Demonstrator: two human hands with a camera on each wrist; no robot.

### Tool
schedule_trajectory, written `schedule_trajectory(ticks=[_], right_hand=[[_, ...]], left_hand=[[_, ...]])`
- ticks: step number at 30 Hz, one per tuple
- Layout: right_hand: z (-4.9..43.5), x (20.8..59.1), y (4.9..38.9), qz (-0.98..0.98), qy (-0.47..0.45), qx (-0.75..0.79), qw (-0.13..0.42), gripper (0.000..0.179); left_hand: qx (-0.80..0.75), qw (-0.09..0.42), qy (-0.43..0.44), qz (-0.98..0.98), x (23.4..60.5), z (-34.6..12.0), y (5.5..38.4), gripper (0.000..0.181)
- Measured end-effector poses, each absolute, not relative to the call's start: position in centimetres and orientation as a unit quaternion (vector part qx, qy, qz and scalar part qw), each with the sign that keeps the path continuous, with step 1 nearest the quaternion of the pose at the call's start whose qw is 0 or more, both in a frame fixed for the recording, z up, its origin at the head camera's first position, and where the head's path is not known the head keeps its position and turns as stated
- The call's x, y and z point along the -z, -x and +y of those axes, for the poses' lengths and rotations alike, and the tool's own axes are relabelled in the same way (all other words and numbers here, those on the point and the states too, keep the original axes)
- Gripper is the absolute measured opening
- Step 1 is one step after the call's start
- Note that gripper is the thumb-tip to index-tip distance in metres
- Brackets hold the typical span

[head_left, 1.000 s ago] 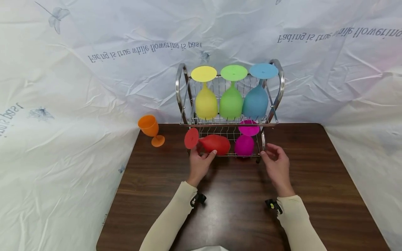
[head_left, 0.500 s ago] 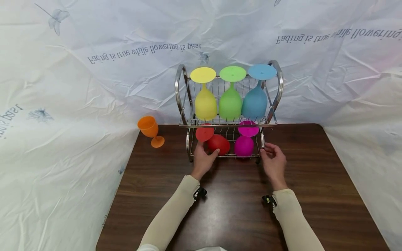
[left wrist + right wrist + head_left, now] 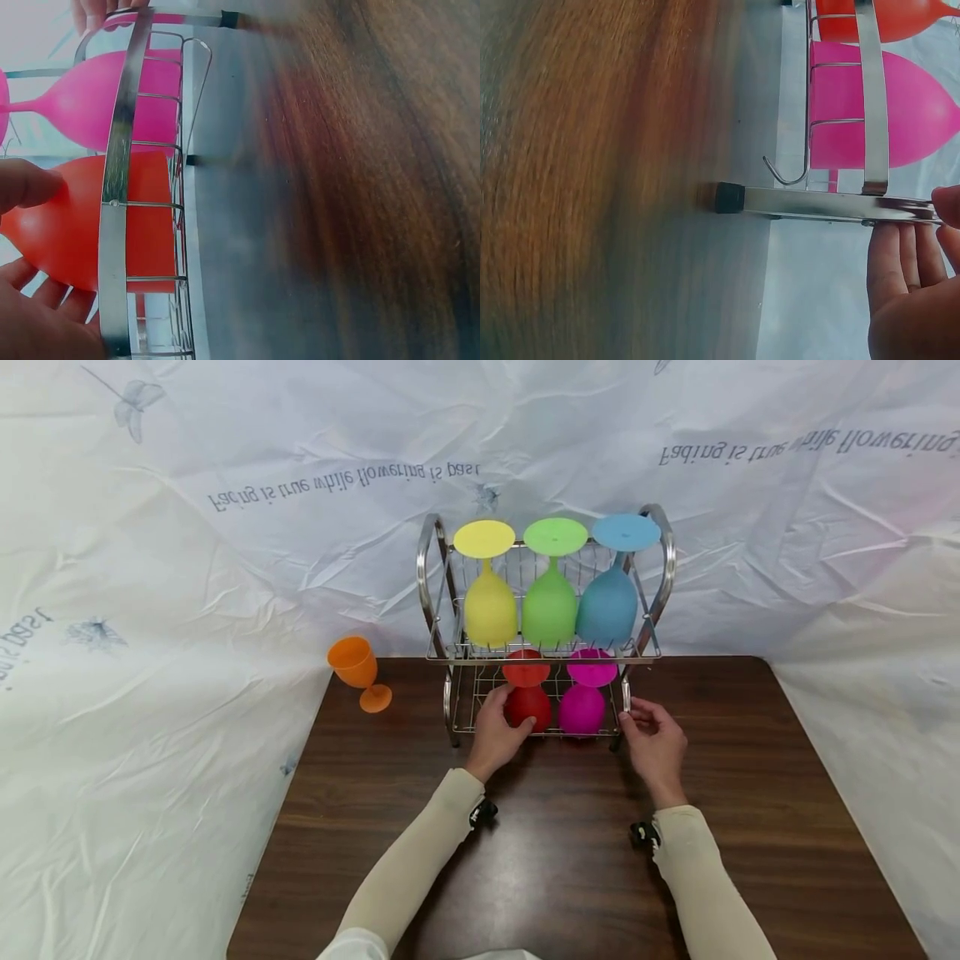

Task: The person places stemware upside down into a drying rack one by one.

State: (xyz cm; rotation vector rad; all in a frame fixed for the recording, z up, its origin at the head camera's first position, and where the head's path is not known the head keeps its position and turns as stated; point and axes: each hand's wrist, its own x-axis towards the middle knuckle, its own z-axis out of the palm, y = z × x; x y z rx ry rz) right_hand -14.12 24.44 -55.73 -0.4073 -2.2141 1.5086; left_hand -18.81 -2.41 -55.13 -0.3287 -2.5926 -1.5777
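A red goblet [image 3: 529, 710] stands upside down on the lower tier of the two-tier metal rack [image 3: 480, 660]. My left hand [image 3: 498, 733] holds its bowl, the thumb on the near side and the fingers around the left. In the left wrist view, the bowl's rim [image 3: 154, 225] lies behind the rack's front bar, close to the wires. A magenta goblet [image 3: 582, 710] is inverted just to its right. At the rack's right side, my right hand [image 3: 658, 750] grips the metal post, thumb in front; the right wrist view shows the fingers [image 3: 889, 262] behind that post.
Yellow [image 3: 491, 608], green [image 3: 550, 610] and blue [image 3: 607, 607] goblets hang inverted along the upper tier. An orange goblet [image 3: 354, 662] stands upright on the dark wooden table [image 3: 570, 877], left of the rack. White printed sheeting [image 3: 337, 568] encloses the back and sides.
The red goblet has swung from lying tilted, foot to the left, to standing inverted on the lower tier. My left hand moved right with it. The right hand has stayed on the post.
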Motion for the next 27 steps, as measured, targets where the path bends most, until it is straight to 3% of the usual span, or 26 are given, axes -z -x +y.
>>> schedule_trajectory(ticks=[13, 27], right_hand=[[24.3, 55.7, 13.9, -0.802, 0.129, -0.533, 0.236, 0.028], [24.3, 55.9, 13.7, -0.817, 0.133, -0.514, 0.225, 0.029]], left_hand=[[0.481, 0.025, 0.123, -0.868, 54.8, -1.4, 19.2, 0.068], [0.468, 0.018, 0.122, -0.875, 54.9, -1.4, 18.9, 0.072]])
